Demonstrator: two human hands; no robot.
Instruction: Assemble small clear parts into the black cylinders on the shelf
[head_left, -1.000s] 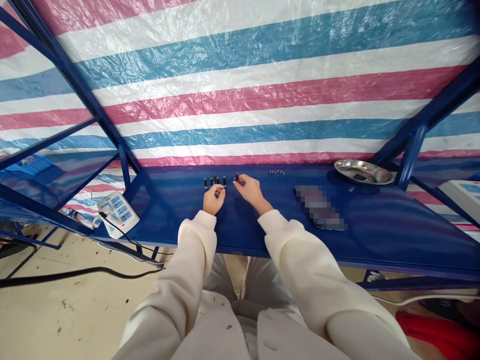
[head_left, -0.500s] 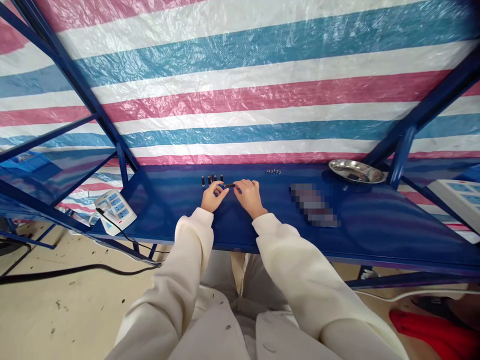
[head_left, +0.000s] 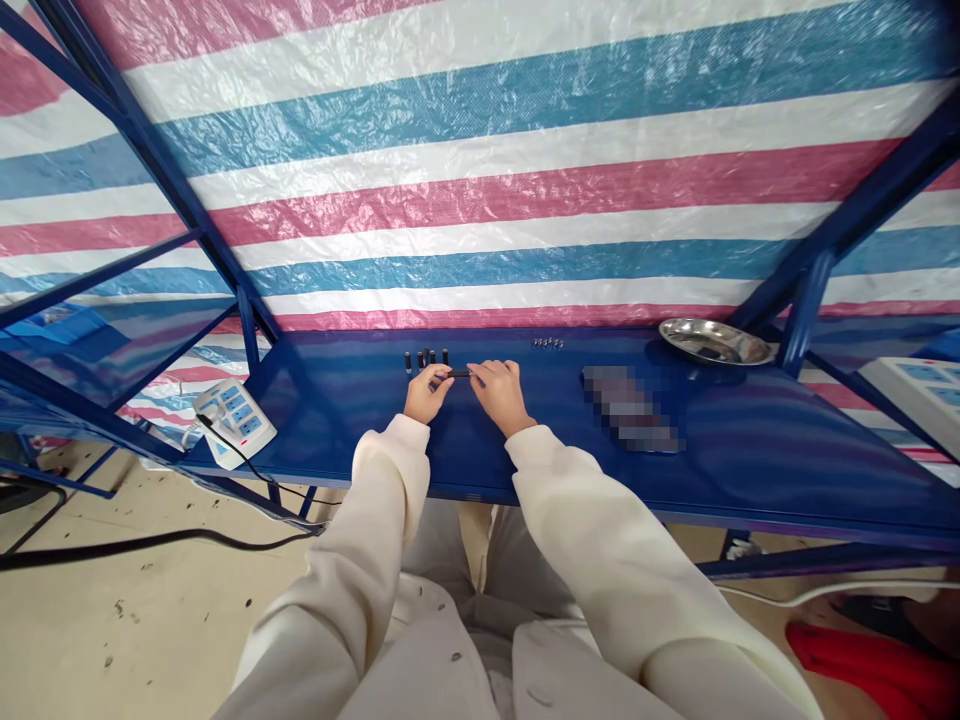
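Observation:
My left hand (head_left: 424,392) and my right hand (head_left: 499,390) meet over the blue metal shelf (head_left: 540,450). Between their fingertips they pinch a small black cylindrical piece (head_left: 459,374), held level, one hand at each end. Just behind the left hand, several small black cylinders (head_left: 426,358) stand upright in a row on the shelf. Both arms wear cream sleeves.
A cluster of small dark screws (head_left: 550,343) lies to the right of my hands. Farther right sit a blurred flat object (head_left: 631,408) and a steel dish (head_left: 713,342). A white power strip (head_left: 234,420) rests on the left. Blue frame posts stand on both sides, a striped tarp behind.
A second ago my hands were apart, the right one pinching a black cylinder upright. They have come together and now hold the piece level between them.

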